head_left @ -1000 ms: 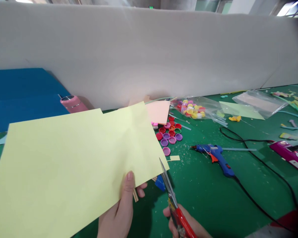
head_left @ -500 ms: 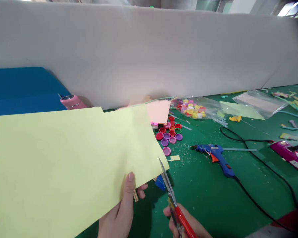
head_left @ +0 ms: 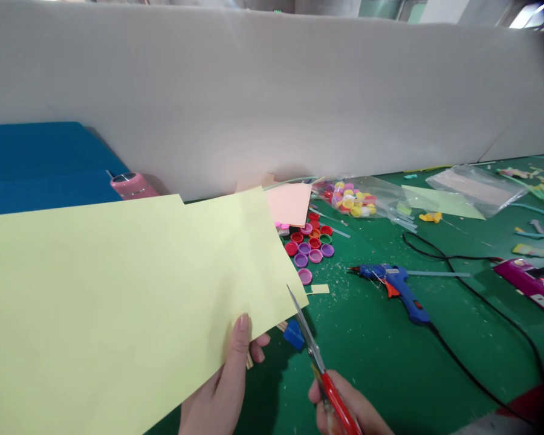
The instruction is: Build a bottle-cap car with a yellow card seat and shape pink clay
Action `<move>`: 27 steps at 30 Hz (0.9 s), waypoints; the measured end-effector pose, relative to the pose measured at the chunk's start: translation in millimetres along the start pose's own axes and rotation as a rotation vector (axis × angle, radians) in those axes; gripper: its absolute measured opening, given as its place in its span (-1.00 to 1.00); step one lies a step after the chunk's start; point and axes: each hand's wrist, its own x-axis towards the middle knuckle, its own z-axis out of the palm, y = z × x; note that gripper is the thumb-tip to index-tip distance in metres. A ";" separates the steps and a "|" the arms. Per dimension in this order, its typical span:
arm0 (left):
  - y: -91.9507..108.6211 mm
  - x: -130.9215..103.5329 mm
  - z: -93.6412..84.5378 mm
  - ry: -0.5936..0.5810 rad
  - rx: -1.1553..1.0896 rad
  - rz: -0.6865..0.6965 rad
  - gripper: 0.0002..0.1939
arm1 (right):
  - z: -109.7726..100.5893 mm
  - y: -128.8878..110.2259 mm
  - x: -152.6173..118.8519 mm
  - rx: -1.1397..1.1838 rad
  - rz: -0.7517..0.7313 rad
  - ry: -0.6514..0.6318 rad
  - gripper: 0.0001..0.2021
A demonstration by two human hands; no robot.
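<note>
A large sheet of pale yellow paper (head_left: 118, 290) fills the left and middle of the view, with a small step in its top edge. My left hand (head_left: 229, 377) grips its lower edge, thumb on top and fingers beneath. In my right hand (head_left: 344, 402) is a pair of scissors (head_left: 315, 350) with red handles, pointing up and left. One blade lies over the paper near its right corner; the other blade is mostly hidden. Behind the scissors, a blue piece (head_left: 294, 335) and the ends of thin wooden sticks (head_left: 281, 326) show below the paper.
Several coloured bottle caps (head_left: 315, 241) lie beyond the paper, by pink paper (head_left: 292, 204) and a bag of caps (head_left: 351, 196). To the right are a blue glue gun (head_left: 394, 284), its black cord and a magenta power strip (head_left: 530, 284). A white partition (head_left: 272, 103) stands behind.
The paper has shifted slightly left and its left side has dropped a little. The scissors have moved only slightly, their tip a touch further up and left over the paper.
</note>
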 end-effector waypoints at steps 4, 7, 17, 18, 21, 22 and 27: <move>1.8 -0.9 0.2 -0.014 0.008 -0.013 -0.54 | -4.5 -3.3 2.9 -0.020 0.085 -0.015 -0.65; 6.2 -3.9 1.0 0.014 0.040 -0.059 -0.51 | -5.8 1.1 8.4 -0.002 0.088 -0.010 -0.63; 11.9 -10.4 8.5 0.082 0.067 -0.066 -0.50 | -6.8 -0.2 9.2 -0.003 0.113 -0.031 -0.61; 11.8 -10.6 9.4 0.088 0.066 -0.059 -0.50 | -7.6 -1.2 9.3 -0.016 0.117 -0.040 -0.61; 11.6 -11.5 10.9 0.064 0.049 -0.064 -0.49 | -8.3 -1.7 11.1 -0.025 0.099 -0.066 -0.63; 11.8 -11.9 10.8 0.047 0.039 -0.067 -0.50 | -7.9 -1.0 11.8 -0.019 0.089 -0.072 -0.63; 15.5 -15.1 8.2 -0.024 0.046 -0.090 -0.50 | -4.8 4.4 13.2 0.033 0.054 -0.067 -0.63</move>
